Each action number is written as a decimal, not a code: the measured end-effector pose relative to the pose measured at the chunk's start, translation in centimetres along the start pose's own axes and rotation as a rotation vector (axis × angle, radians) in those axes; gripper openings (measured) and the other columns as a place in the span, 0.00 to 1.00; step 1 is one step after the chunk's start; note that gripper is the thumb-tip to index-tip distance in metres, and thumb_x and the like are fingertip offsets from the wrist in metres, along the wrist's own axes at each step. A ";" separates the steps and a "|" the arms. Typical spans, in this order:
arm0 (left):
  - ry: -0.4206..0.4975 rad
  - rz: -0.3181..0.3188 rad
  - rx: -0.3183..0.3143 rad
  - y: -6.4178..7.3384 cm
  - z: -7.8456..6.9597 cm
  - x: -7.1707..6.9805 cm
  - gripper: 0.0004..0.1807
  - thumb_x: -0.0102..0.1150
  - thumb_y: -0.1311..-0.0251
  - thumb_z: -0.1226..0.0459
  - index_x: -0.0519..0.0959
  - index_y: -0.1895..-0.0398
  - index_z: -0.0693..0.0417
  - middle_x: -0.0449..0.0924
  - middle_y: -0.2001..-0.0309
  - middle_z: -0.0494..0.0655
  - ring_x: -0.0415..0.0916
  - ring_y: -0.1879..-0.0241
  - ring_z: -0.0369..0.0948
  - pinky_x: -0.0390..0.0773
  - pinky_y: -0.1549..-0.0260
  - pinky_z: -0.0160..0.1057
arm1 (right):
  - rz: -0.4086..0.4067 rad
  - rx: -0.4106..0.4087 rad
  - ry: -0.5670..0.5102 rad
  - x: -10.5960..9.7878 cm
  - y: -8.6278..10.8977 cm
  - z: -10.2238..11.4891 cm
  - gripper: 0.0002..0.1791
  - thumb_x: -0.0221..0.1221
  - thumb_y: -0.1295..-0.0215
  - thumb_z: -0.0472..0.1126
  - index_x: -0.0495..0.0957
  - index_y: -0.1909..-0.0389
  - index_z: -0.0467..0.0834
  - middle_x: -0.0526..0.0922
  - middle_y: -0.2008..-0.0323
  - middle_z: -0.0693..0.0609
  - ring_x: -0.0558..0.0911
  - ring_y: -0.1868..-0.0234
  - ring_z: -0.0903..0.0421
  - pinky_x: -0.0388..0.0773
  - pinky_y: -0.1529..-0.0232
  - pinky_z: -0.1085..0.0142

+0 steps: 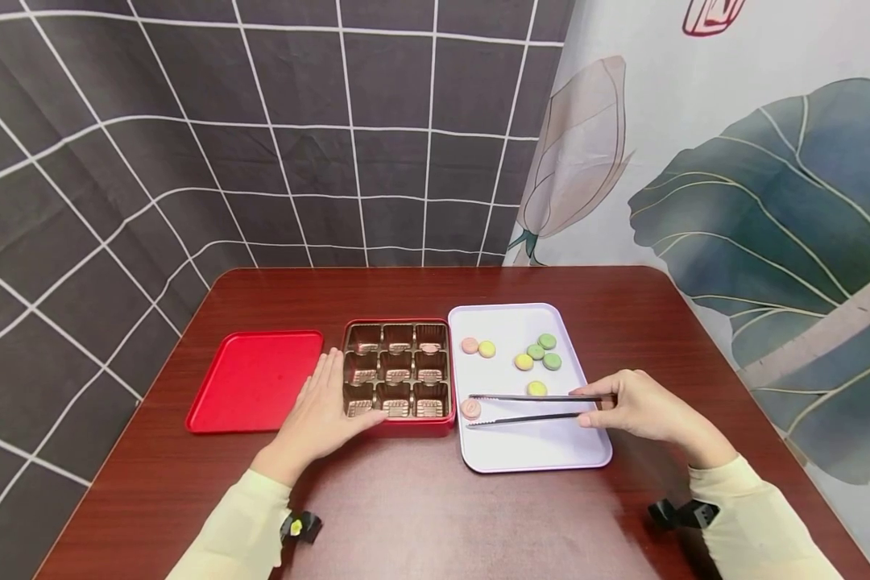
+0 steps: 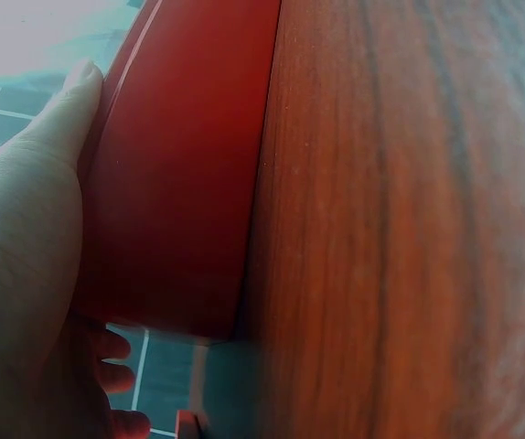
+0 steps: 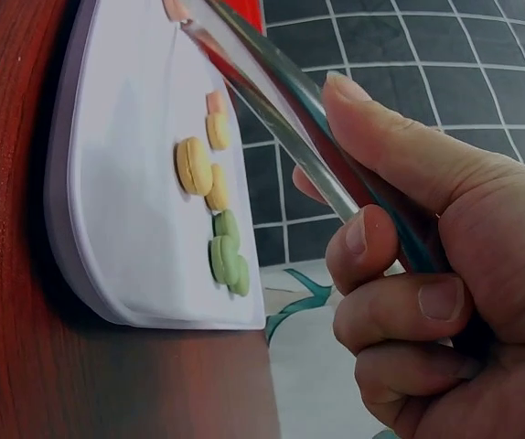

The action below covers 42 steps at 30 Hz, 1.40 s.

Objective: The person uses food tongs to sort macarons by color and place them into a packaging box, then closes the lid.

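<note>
My right hand (image 1: 648, 411) holds a pair of dark tongs (image 1: 525, 418) between thumb and fingers. Its two arms are spread over the white tray (image 1: 507, 451), with the tips on either side of a pink macaron (image 1: 470, 408). In the right wrist view the fingers curl round the tongs (image 3: 285, 137). My left hand (image 1: 322, 411) rests against the red box (image 1: 413, 428), straight fingers along its left side and thumb at the front rim. One pink macaron (image 1: 430, 348) sits in the back right compartment of the box's gold insert (image 1: 396, 367).
On the tray lie another pink macaron (image 1: 470, 345), several green macarons (image 1: 547, 341) and several yellow macarons (image 1: 536, 389). A red lid (image 1: 254, 383) lies left of the box. Behind the wooden table (image 1: 406, 515) hangs a dark gridded curtain (image 1: 391, 161).
</note>
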<state>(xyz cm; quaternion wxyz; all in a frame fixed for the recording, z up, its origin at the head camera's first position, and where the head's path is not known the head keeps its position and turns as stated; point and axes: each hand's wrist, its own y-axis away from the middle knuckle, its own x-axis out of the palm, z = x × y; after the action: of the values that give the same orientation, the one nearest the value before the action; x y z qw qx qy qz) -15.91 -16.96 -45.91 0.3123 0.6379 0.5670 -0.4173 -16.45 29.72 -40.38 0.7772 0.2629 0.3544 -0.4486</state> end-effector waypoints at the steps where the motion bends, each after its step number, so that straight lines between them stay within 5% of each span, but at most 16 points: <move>1: -0.001 0.000 0.003 0.0 0.0 0.0 0.67 0.60 0.56 0.29 0.43 0.25 0.65 0.42 0.25 0.62 0.40 0.26 0.55 0.48 0.32 0.59 | 0.005 -0.001 -0.001 0.0 0.0 0.0 0.24 0.74 0.53 0.48 0.85 0.54 0.42 0.67 0.90 0.61 0.61 0.86 0.67 0.59 0.87 0.71; 42: -0.001 -0.009 0.004 0.0 0.0 0.0 0.67 0.59 0.55 0.30 0.43 0.25 0.65 0.41 0.25 0.60 0.40 0.26 0.55 0.49 0.32 0.58 | -0.016 -0.079 -0.029 0.8 -0.2 -0.1 0.16 0.71 0.47 0.46 0.87 0.57 0.45 0.65 0.90 0.64 0.59 0.87 0.69 0.57 0.87 0.72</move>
<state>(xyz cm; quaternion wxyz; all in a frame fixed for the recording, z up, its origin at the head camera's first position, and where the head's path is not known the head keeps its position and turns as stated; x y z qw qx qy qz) -15.92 -16.95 -45.94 0.3093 0.6356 0.5689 -0.4203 -16.40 29.29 -41.06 0.7884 0.2228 0.3628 -0.4441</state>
